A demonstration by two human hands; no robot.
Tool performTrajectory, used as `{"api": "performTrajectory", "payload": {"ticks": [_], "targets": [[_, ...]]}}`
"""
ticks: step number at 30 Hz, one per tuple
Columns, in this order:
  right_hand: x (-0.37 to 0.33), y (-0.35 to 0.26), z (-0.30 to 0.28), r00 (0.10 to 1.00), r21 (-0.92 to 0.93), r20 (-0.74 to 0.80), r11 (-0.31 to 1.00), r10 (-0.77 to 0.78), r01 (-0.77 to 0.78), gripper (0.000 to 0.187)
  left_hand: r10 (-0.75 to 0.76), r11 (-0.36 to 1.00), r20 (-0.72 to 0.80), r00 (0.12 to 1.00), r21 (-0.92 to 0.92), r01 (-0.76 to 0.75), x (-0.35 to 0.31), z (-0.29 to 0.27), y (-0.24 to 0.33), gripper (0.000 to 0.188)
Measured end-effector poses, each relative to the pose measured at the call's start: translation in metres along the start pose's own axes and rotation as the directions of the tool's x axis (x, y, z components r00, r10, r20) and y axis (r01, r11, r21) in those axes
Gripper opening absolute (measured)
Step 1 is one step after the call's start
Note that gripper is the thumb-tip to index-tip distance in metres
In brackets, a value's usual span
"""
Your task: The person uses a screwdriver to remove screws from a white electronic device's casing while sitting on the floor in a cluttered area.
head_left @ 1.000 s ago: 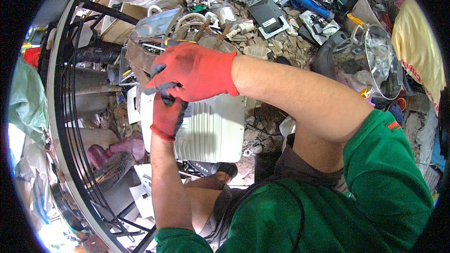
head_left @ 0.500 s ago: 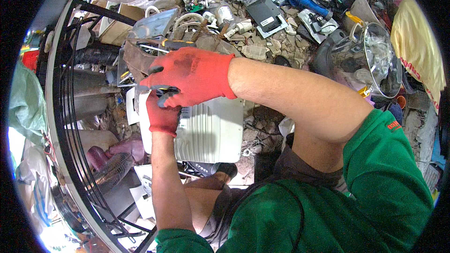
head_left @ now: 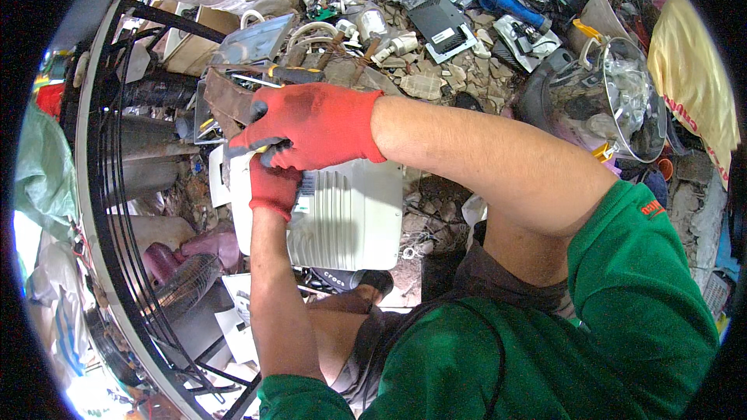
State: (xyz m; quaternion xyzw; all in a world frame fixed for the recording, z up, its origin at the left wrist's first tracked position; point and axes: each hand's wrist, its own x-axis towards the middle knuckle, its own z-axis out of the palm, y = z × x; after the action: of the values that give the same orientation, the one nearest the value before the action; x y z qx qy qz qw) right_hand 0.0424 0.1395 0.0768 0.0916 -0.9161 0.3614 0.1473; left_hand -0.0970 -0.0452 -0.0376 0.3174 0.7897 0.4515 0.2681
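A white plastic casing with a ribbed middle [head_left: 331, 218] lies in front of my legs. My right hand [head_left: 315, 126], in a red glove with dark fingertips, reaches across its far left part. Its fingers are curled, with a bit of yellow and black showing between them; what they grip is too hidden to name. My left hand [head_left: 274, 187], gloved in red too, rests at the casing's left side, under the right hand. The left fingers are covered by the right glove. Just beyond the hands lies a tool with a yellow and black handle [head_left: 296, 75].
To the left stands a black metal rack [head_left: 109, 187]. Rubble and electronic scrap cover the floor beyond, with a grey flat device [head_left: 442, 25] and a blue cylindrical tool [head_left: 513, 8]. A clear bucket of plastic scraps [head_left: 634, 101] and a yellow bag [head_left: 689, 70] stand at right.
My right hand and wrist have shifted slightly to the left. The left wrist has moved up a little, and the casing lies about where it was.
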Motion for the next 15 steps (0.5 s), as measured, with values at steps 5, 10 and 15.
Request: {"api": "performTrajectory", "payload": {"ticks": [5, 10, 15], "targets": [[0.001, 0.001, 0.002, 0.998, 0.045, -0.031, 0.997, 0.056, -0.055, 0.06, -0.131, 0.981, -0.05, 0.99, -0.152, 0.122, -0.004, 0.013, 0.033, 0.052], [0.001, 0.002, 0.005, 0.998, 0.034, -0.046, 0.998, 0.048, -0.046, 0.059, -0.115, 0.99, -0.021, 0.993, -0.087, 0.112, 0.002, 0.006, 0.025, 0.051], [-0.003, 0.008, 0.002, 0.997, 0.045, -0.06, 0.998, 0.039, -0.036, 0.057, 0.024, 0.964, 0.131, 0.991, 0.259, -0.058, 0.004, 0.005, 0.041, 0.032]]}}
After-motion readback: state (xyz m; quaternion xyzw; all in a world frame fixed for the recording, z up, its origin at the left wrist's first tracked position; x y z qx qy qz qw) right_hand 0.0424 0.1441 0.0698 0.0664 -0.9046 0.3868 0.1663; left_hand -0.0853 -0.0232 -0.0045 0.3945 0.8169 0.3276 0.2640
